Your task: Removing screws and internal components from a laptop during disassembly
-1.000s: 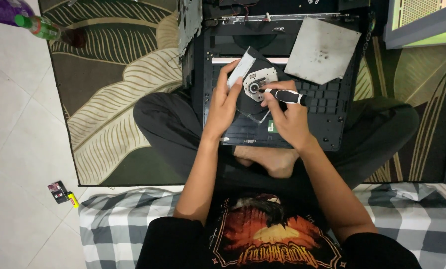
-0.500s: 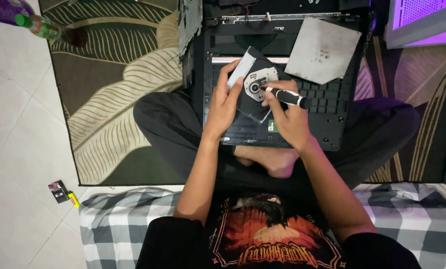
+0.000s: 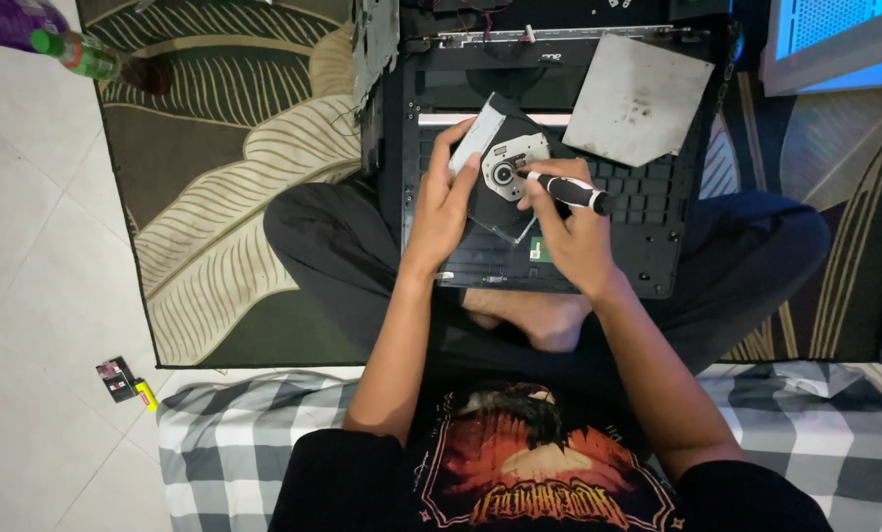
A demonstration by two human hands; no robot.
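Over the opened laptop [image 3: 540, 227] on my lap, I am seeing the disc drive [image 3: 505, 182] already out, left hand [image 3: 441, 212] fingers gripping its edge; right hand [image 3: 574, 232] fingers are closing round a screwdriver [image 3: 571, 192], working its screws.

One view only, from the person's head, facing almost straight down over the chest and crossed legs. It sits close above the hands [image 3: 520, 212] and the laptop [image 3: 549, 197] on the lap, with rug [image 3: 234, 197] and tiled floor [image 3: 27, 296] around.
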